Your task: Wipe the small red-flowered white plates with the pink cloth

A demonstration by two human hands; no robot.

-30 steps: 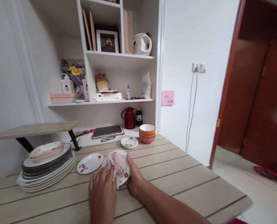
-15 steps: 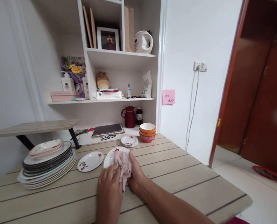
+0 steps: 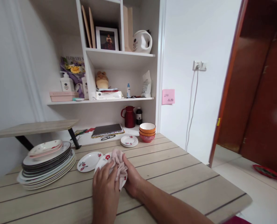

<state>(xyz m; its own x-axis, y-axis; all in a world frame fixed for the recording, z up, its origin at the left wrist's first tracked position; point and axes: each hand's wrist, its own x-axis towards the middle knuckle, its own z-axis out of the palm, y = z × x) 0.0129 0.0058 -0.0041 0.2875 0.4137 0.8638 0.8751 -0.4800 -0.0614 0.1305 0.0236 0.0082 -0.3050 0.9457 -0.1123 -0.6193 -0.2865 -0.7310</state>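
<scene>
A white plate with red flowers [image 3: 103,160] is held tilted just above the table, in front of me. Bunched over its right part is a pale pink cloth [image 3: 118,161]. My left hand [image 3: 107,183] presses the cloth against the plate, its fingers curled over the near side. At the right rim, my right hand [image 3: 133,179] grips the plate, thumb up beside the cloth; its other fingers are hidden underneath. A matching flowered plate [image 3: 90,162] lies flat just left of the held one.
At left stands a tall stack of plates [image 3: 47,174] near a raised wooden shelf [image 3: 40,127]. Small flowered plates [image 3: 129,141] are piled beyond my hands, beside stacked bowls [image 3: 147,133]. Behind them are a red jug [image 3: 129,117], a laptop [image 3: 107,129] and glasses [image 3: 108,137].
Both hands have shifted slightly left and toward me with the plate. The plate has turned and tilted, and the cloth now bunches nearer its right rim.
</scene>
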